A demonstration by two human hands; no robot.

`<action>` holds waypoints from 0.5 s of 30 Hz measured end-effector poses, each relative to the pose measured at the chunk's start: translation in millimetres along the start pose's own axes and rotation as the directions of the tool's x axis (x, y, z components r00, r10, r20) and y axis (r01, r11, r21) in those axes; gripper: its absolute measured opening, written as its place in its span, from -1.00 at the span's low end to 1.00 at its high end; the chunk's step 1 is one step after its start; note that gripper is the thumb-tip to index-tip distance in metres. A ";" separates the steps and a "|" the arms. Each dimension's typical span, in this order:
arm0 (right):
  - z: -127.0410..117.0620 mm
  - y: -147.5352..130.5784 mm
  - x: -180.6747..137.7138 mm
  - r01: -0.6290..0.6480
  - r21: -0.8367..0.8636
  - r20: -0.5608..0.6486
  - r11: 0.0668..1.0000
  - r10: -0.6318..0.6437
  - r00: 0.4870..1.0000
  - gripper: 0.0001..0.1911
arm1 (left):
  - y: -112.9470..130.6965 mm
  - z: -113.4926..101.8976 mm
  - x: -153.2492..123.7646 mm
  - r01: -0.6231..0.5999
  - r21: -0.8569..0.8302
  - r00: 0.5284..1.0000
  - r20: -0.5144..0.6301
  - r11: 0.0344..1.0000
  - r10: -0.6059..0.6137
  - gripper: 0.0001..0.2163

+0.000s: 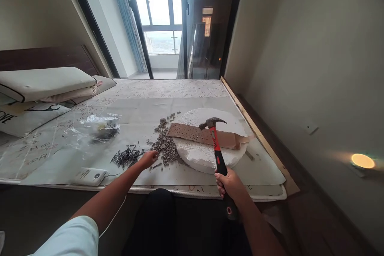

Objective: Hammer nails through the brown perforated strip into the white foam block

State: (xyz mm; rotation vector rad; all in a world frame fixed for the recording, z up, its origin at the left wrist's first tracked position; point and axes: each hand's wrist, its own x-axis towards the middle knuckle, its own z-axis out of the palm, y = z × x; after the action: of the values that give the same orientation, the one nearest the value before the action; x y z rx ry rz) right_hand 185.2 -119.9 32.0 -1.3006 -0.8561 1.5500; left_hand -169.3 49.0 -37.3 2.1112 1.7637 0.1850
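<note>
Lying between left hand (149, 159) and disc (196, 157) are grey fragments (165, 146).

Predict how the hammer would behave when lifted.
The hammer would probably feel stiff, its handle looking straight. It is likely head-heavy, since the claw head looks metal. The handle's rubbery-looking surface suggests little slipping in the right hand.

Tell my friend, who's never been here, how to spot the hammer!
Find the bed by the window, then the round white slab near its right edge. The right hand grips the hammer in front of that slab. Unlike the brown strip there, it has a red-and-black handle and a curved claw.
</note>
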 end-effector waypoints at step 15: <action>-26.6 -10.5 3.0 0.003 0.097 -0.063 0.995 0.003 0.998 -0.65 | 216.3 -2.1 76.3 -0.228 -0.659 0.964 -0.051 0.717 0.260 -0.65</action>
State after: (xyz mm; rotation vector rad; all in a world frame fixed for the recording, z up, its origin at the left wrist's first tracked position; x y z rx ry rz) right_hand 213.3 -114.6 35.2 -1.2724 -0.7319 1.5240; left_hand 44.1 93.4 33.9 1.7655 1.1268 0.7192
